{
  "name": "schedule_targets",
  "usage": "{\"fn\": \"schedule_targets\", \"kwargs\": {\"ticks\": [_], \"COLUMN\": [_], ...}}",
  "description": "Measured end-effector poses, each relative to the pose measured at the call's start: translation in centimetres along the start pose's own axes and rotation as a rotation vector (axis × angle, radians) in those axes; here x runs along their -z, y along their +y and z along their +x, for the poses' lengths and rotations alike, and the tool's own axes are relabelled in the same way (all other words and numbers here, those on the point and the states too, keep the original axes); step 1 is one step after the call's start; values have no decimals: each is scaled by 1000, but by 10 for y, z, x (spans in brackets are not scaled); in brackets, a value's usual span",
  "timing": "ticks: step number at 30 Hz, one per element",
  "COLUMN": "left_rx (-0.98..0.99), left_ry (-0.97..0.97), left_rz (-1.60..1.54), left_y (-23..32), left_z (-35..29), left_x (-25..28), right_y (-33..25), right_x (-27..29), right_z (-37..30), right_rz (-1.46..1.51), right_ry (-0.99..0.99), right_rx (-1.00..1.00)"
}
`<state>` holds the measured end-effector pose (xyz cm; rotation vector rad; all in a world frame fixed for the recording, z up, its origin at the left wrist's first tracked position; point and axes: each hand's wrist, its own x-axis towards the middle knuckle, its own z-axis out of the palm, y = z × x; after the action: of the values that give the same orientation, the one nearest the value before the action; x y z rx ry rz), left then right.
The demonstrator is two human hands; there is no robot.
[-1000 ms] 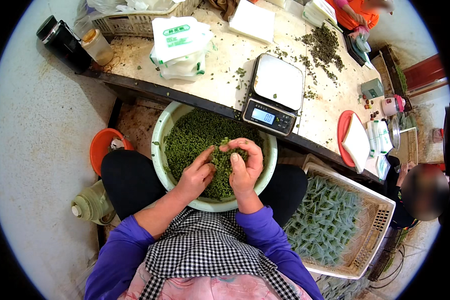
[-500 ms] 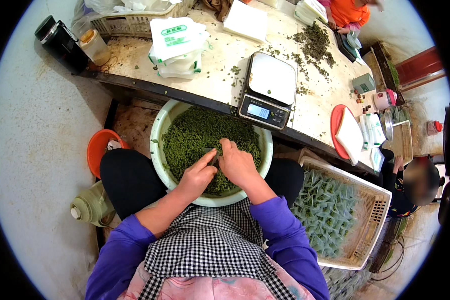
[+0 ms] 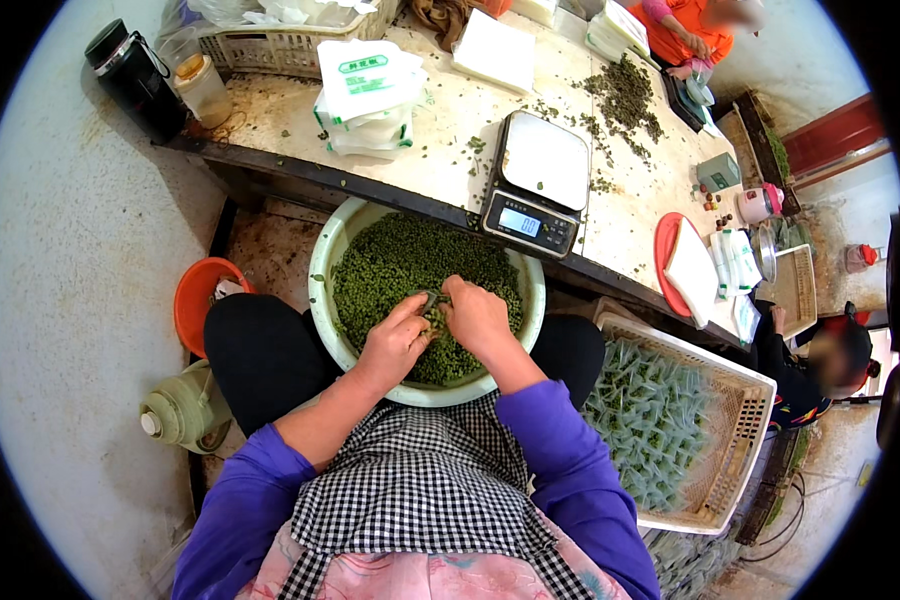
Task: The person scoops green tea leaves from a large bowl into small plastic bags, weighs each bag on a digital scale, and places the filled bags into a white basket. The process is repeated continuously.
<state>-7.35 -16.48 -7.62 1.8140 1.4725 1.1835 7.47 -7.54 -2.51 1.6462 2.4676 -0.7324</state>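
The left grip (image 3: 395,348) likely pinched a bag (image 3: 430,299) for filling, the right grip (image 3: 478,318) beside it, hold hidden, berries (image 3: 395,255) below; next it needed holding open.

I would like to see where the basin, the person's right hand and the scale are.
Basin (image 3: 320,300): head view, on its left rim.
Right hand (image 3: 478,322): head view, on its back.
Scale (image 3: 542,175): head view, on its weighing plate.

Forearms (image 3: 322,424) reach forward, angled inward, left hand (image 3: 394,346) with index finger (image 3: 410,305) pointing toward right hand (image 3: 476,318), which is back-up with fingers bent downward, fingertips (image 3: 454,284) close together, grip unclear.
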Motion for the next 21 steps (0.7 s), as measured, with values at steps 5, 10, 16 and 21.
{"fn": "schedule_targets", "kwargs": {"ticks": [5, 10, 16, 21], "left_rx": [111, 69, 107, 279], "left_ry": [12, 12, 151, 208], "left_rz": [-20, 6, -124, -236], "left_y": [-1, 4, -1, -22], "left_z": [-1, 2, -1, 1], "left_x": [2, 0, 5, 5], "right_y": [15, -2, 31, 67], "right_x": [21, 25, 2, 44], "right_z": [-11, -17, 10, 8], "right_rz": [469, 173, 180, 784], "right_ry": [50, 98, 42, 344], "right_rx": [39, 56, 47, 40]}}
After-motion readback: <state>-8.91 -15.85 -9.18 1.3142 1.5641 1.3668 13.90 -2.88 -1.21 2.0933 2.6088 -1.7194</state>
